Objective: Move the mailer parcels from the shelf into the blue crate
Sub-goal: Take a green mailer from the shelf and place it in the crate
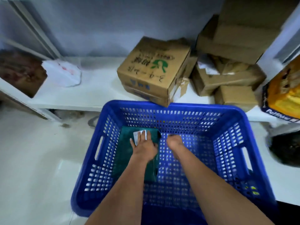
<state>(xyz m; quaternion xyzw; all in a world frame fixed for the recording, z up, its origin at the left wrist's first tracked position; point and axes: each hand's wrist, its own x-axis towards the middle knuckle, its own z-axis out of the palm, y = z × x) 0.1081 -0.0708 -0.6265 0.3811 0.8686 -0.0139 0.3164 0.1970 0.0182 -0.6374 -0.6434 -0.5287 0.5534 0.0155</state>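
Both forearms reach down into the blue crate. The left hand lies flat, fingers straight, pressing on the dark green mailer parcel that rests on the crate floor against its left wall. The right hand dips just beside the parcel's right edge; whether it is clenched or released cannot be told. The parcel looks soft, light and slick, best taken by pinching an edge or corner.

Both bare forearms reach fwd and down, roughly parallel. Left hand lies palm-down, fingers straight and spread, pressing flat. Right hand points down at wrist, fingers hidden; grip can't be told.
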